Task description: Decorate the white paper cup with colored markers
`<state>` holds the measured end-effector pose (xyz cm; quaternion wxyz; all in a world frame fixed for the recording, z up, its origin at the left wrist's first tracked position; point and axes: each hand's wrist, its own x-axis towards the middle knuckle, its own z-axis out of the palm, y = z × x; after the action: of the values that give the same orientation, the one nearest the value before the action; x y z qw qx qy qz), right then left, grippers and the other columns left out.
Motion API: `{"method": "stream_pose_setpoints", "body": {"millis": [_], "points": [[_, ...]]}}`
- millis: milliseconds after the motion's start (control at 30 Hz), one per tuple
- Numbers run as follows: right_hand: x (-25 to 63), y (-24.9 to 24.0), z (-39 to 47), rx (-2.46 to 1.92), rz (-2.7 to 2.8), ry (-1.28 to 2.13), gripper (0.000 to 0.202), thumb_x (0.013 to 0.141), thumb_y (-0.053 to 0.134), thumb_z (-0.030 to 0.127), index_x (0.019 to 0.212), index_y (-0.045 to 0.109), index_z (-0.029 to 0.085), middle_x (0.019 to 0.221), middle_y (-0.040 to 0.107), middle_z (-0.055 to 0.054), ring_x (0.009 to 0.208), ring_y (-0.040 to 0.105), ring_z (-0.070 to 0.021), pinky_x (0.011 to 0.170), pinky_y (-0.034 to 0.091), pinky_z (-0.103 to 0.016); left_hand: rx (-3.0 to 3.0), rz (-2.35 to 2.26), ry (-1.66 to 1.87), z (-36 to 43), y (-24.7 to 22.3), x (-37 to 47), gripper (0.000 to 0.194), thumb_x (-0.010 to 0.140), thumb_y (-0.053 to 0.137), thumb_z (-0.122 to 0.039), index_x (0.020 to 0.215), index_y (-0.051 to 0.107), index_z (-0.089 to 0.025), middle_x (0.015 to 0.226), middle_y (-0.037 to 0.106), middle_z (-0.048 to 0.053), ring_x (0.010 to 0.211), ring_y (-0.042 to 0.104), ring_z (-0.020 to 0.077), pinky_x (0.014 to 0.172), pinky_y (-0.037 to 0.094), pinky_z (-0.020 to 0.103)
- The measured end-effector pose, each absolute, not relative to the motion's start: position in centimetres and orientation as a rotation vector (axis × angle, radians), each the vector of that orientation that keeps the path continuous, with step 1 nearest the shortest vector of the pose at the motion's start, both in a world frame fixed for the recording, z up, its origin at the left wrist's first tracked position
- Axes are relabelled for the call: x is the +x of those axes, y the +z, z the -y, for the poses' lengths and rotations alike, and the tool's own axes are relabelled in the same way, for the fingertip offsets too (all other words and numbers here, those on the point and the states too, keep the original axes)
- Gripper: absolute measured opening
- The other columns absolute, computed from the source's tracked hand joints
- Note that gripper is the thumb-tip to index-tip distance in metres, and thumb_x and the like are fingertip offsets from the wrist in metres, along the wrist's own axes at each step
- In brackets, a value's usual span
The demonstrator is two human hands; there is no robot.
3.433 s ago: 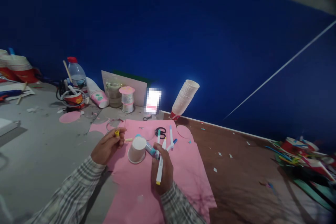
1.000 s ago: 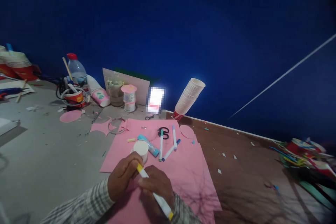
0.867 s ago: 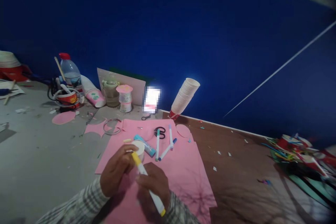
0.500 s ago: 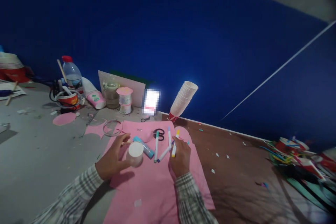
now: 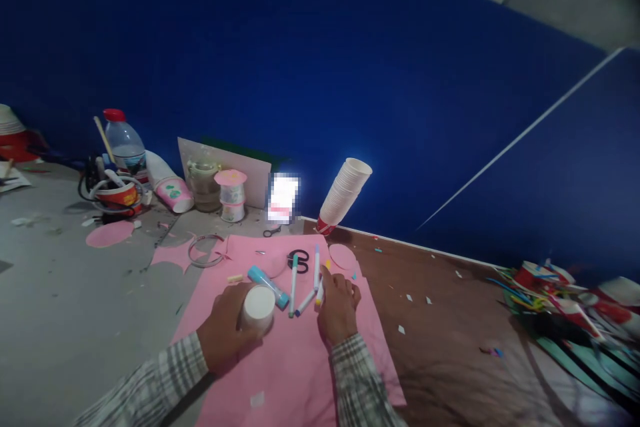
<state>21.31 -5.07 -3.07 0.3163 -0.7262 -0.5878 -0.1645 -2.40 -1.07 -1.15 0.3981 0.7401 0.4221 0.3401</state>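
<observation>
- Left hand (image 5: pixel 227 328): I am grasping the white paper cup (image 5: pixel 260 303) around its side, thumb in front, fingers behind; the cup is standing on the pink paper (image 5: pixel 295 360), flat end facing up, and this wrap is probably serving to steady it.
- Right hand (image 5: pixel 340 310): I am keeping my fingertips over the yellow marker (image 5: pixel 319 296), which is lying along the paper; my fingers are hiding its middle, so I cannot tell whether they are pinching it or merely resting.
- Green-capped marker (image 5: pixel 293 285), purple marker (image 5: pixel 317 268) and blue marker (image 5: pixel 305 303): these are lying between my hands, presumably for easy reach.
- Blue tube (image 5: pixel 269 285): it is lying aslant behind the cup, seemingly out of my left hand's way.
- Scissors (image 5: pixel 301 261): their black handles are showing just beyond the markers.
- Cup stack (image 5: pixel 345 193): it is leaning towards the right, its lowest cup showing red; nesting is likely saving room.
- Bottle (image 5: pixel 127 150): its label is showing a landscape; any lettering is staying too small to read.
- Red cup (image 5: pixel 120 199): it is bearing yellow print, illegible here, and is apparently serving as a tool holder.
- Bright screen (image 5: pixel 283 198): pixelation is masking whatever it is displaying.
</observation>
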Motion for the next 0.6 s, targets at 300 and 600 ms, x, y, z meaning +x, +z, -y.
{"method": "stream_pose_setpoints", "body": {"millis": [300, 600], "points": [[17.4, -1.0, 5.7, -1.743, 1.739, -0.157, 0.028, 0.082, 0.048, 0.023, 0.106, 0.061, 0.026, 0.079, 0.066, -0.003, 0.077, 0.055, -0.0275, 0.077, 0.028, -0.041, 2.176, -1.087, 0.792, 1.7, -1.2, -1.9, 0.058, 0.037, 0.068, -0.048, 0.091, 0.059, -0.028, 0.084, 0.062, 0.004, 0.076, 0.05, 0.0332, 0.068, 0.037, 0.046], [16.4, -1.2, 5.6, -1.854, 1.904, -0.074, 0.035, 0.077, 0.052, 0.019, 0.11, 0.057, 0.029, 0.084, 0.064, -0.002, 0.084, 0.05, -0.0273, 0.086, 0.021, -0.047, 2.248, -1.092, 0.858, 1.7, -1.2, -1.8, 0.066, 0.03, 0.068, -0.054, 0.09, 0.06, -0.027, 0.081, 0.063, 0.004, 0.075, 0.05, 0.0338, 0.07, 0.034, 0.048]]}}
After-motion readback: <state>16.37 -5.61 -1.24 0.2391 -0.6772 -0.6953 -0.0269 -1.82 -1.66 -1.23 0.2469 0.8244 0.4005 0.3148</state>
